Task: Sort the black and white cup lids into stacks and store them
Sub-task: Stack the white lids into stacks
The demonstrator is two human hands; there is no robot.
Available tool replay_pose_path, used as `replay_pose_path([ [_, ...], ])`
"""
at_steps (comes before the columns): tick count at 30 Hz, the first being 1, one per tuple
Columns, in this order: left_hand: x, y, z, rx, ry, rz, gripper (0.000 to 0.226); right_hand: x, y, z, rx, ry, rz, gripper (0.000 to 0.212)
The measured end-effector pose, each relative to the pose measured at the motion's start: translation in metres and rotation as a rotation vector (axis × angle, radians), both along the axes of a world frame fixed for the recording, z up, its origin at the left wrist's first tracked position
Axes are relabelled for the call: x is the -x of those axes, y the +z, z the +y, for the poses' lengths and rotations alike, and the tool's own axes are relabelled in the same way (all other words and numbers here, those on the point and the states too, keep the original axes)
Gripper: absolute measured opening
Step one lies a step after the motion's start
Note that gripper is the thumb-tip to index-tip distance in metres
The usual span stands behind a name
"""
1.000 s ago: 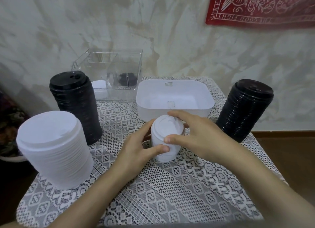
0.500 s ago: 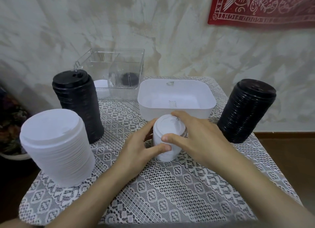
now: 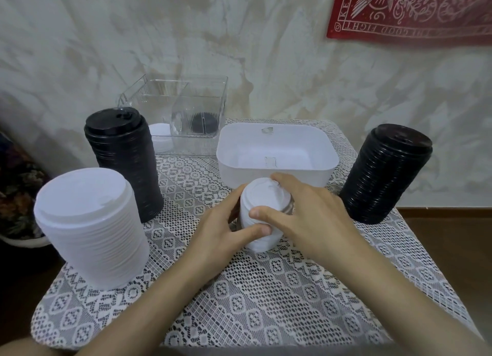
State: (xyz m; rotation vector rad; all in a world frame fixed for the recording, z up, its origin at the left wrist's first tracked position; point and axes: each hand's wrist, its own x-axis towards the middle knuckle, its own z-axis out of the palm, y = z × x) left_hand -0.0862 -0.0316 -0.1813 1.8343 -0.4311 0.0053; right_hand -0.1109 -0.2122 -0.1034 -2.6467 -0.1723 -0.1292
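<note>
A lace-covered worktop (image 3: 266,302) fills the lower view, its near edge cut off by the frame. A red wall hanging (image 3: 412,9) is cropped at the top right. At the near left stands a wide white lid stack (image 3: 90,228), and a tall black lid stack (image 3: 122,164) stands just behind it. A second black lid stack (image 3: 386,174) leans at the right edge. A white tub (image 3: 306,178) sits at the back centre, and a clear box (image 3: 199,110) stands to its left.

In front of the tub, the left hand (image 3: 218,233) and right hand (image 3: 308,217) hold a small white lid stack (image 3: 262,204) upright on the cloth. The fingers (image 3: 255,230) of both hands curl round its sides and hide its far side. Something transparent shows at its right edge, too covered to identify.

A few black lids (image 3: 203,122) stand on edge inside the clear box. A few white lids (image 3: 159,138) show through the box's left part, partly hidden by the black stack.
</note>
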Motion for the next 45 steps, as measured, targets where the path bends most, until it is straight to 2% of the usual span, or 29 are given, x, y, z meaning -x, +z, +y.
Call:
replay_pose_path([
  [5, -0.002, 0.000, 0.005, 0.003, -0.053, 0.036, 0.082, -0.008, -0.017, -0.016, -0.312, 0.089, 0.032, 0.090],
  [6, -0.002, 0.000, 0.006, 0.004, -0.057, 0.036, 0.082, -0.010, -0.020, -0.017, -0.376, 0.112, 0.039, 0.086],
  [10, -0.002, 0.003, 0.011, 0.057, -0.089, 0.068, 0.092, -0.017, -0.026, -0.016, -0.633, 0.161, 0.060, 0.043],
  [12, -0.001, 0.010, 0.008, 0.110, -0.065, 0.060, 0.094, -0.020, -0.030, -0.017, -0.655, 0.168, 0.043, 0.036],
  [16, 0.002, 0.019, -0.001, 0.150, 0.014, 0.000, 0.064, -0.023, -0.036, -0.019, -0.664, 0.190, 0.038, 0.037],
  [18, 0.000, 0.016, 0.000, 0.151, 0.015, -0.004, 0.060, -0.022, -0.036, -0.022, -0.622, 0.208, 0.054, 0.047],
  [21, -0.002, 0.013, 0.004, 0.095, 0.003, -0.018, 0.058, -0.022, -0.038, -0.024, -0.572, 0.240, 0.097, 0.074],
  [24, -0.002, 0.013, 0.006, 0.017, 0.021, -0.049, 0.055, -0.023, -0.044, -0.024, -0.561, 0.252, 0.126, 0.082],
  [29, 0.000, 0.012, 0.008, -0.038, 0.037, -0.044, 0.046, -0.023, -0.049, -0.022, -0.558, 0.262, 0.145, 0.074],
  [36, 0.002, 0.007, 0.010, -0.232, 0.049, -0.088, 0.063, -0.017, -0.052, -0.016, -0.549, 0.258, 0.189, 0.071],
  [41, 0.006, 0.016, 0.010, -0.203, 0.014, -0.030, 0.066, -0.018, -0.045, -0.018, -0.677, 0.248, 0.233, 0.066],
  [45, 0.015, 0.017, 0.005, -0.164, 0.079, -0.029, 0.061, -0.017, -0.036, -0.022, -0.813, 0.219, 0.278, 0.057],
])
